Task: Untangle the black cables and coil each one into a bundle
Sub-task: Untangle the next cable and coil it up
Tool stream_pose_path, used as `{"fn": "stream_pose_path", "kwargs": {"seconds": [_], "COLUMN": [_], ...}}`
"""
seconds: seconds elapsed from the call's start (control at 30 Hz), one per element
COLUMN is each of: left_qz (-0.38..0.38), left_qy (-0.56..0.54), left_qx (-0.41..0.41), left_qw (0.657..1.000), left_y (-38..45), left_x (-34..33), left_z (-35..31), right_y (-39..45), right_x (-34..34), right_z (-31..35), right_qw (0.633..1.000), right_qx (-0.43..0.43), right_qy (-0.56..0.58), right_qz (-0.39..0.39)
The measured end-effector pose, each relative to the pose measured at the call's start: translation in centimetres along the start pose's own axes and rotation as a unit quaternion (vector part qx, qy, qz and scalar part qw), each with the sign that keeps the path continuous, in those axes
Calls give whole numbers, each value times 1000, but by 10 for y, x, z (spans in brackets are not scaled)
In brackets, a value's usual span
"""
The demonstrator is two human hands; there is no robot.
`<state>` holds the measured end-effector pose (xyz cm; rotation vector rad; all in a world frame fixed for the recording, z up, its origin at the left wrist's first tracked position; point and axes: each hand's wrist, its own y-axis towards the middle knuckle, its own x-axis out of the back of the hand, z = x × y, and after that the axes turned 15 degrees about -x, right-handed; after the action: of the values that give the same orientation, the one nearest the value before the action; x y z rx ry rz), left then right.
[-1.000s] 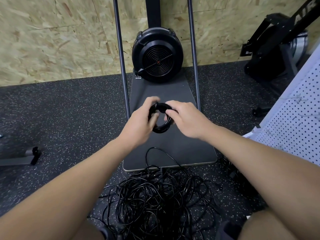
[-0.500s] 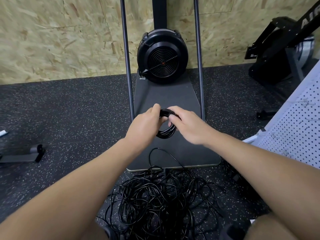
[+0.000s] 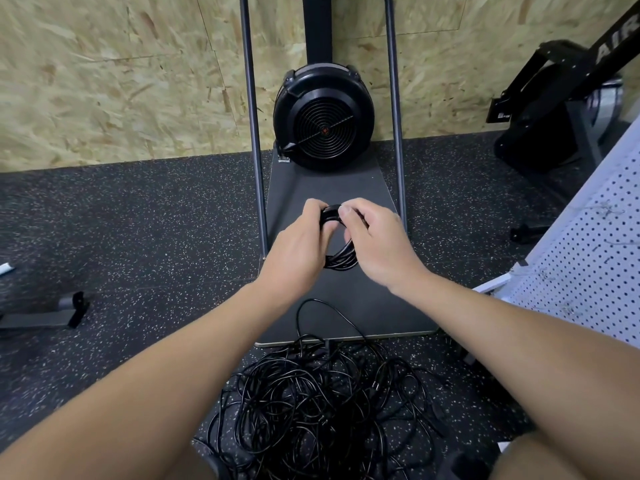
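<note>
A small coiled black cable bundle (image 3: 343,259) hangs in the air between both hands, above a dark machine platform. My left hand (image 3: 298,252) grips its left side with curled fingers. My right hand (image 3: 377,244) pinches the top of the coil with thumb and fingers. Most of the coil's upper part is hidden behind the fingers. A big tangled heap of black cables (image 3: 318,403) lies on the speckled rubber floor close to me, below my forearms, with one loop (image 3: 322,310) rising onto the platform edge.
The grey platform (image 3: 346,306) carries a black round fan housing (image 3: 323,121) between two upright poles (image 3: 254,150). An OSB wall stands behind. A white perforated panel (image 3: 585,265) leans at right, black gym equipment (image 3: 554,109) at far right, a metal foot (image 3: 52,313) at left.
Both hands have stayed together on the coil; my right fingers shifted up over its top while the left grip closed tighter. The view drifted slightly.
</note>
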<state>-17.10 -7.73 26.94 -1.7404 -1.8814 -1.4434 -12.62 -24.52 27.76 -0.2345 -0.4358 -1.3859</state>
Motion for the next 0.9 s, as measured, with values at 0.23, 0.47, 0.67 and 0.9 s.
{"fn": "stream_pose_path", "kwargs": {"seconds": [0.23, 0.47, 0.67, 0.9], "left_qz": [7, -70, -12, 27], "left_qy": [49, -204, -319, -387], "left_qx": [-23, 78, 118, 151], "left_qw": [999, 973, 940, 909], "left_y": [-1, 9, 28, 33], "left_x": [0, 8, 0, -84], "left_z": [-1, -7, -8, -13], "right_y": [-10, -5, 15, 2], "right_x": [-19, 15, 62, 123], "right_z": [-1, 9, 7, -65], "right_qw": [992, 996, 960, 964], "right_qx": [-89, -52, -209, -227], "right_qy": [81, 76, 151, 71], "right_qz": [-39, 12, 106, 116]}}
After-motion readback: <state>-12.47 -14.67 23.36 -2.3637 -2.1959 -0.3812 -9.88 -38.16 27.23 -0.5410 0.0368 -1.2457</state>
